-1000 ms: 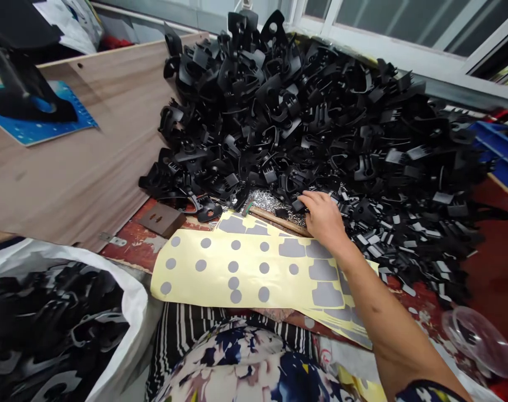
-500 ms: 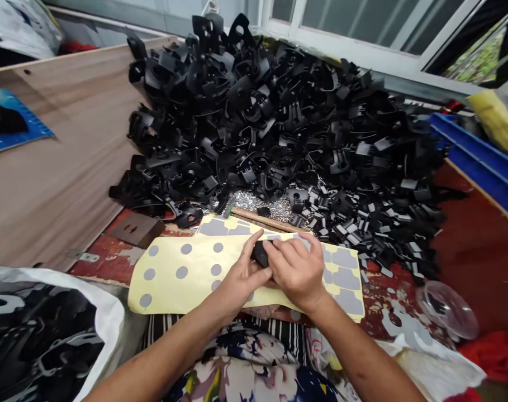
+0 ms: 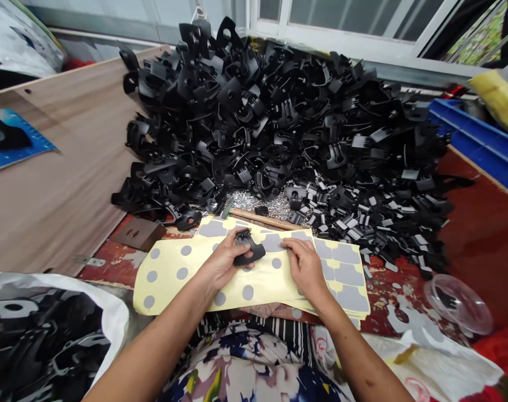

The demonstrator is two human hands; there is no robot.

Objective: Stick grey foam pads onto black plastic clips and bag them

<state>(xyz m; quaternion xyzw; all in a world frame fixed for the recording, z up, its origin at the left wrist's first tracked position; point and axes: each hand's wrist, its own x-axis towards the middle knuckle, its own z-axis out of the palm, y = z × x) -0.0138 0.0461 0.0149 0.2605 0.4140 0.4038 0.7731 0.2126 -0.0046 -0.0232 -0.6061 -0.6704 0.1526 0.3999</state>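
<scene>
My left hand (image 3: 228,259) is closed around a black plastic part (image 3: 254,254), a curved piece with small prongs at its upper end, held over the sheets. To its right, my right hand (image 3: 307,268) is bent low over the yellow sticker sheet (image 3: 186,287), fingers curled together at the edge of a grey patch. Whatever may be between those fingertips is too small to make out. Round grey stickers (image 3: 248,292) dot the top sheet, while larger grey shaped stickers (image 3: 349,274) show on the sheets beneath.
A high heap of black plastic parts (image 3: 237,128) fills the back. Before it lie small metal pins (image 3: 279,205), a wooden-handled tool (image 3: 266,218) and a brown block (image 3: 139,233). A white sack (image 3: 115,312) stands left; a clear plastic bowl (image 3: 459,304) and blue crate (image 3: 475,139) are right.
My hands have moved apart. The left has drawn leftward with the black plastic part, which now shows more fully; the right has come off it and sits over the sticker sheets.
</scene>
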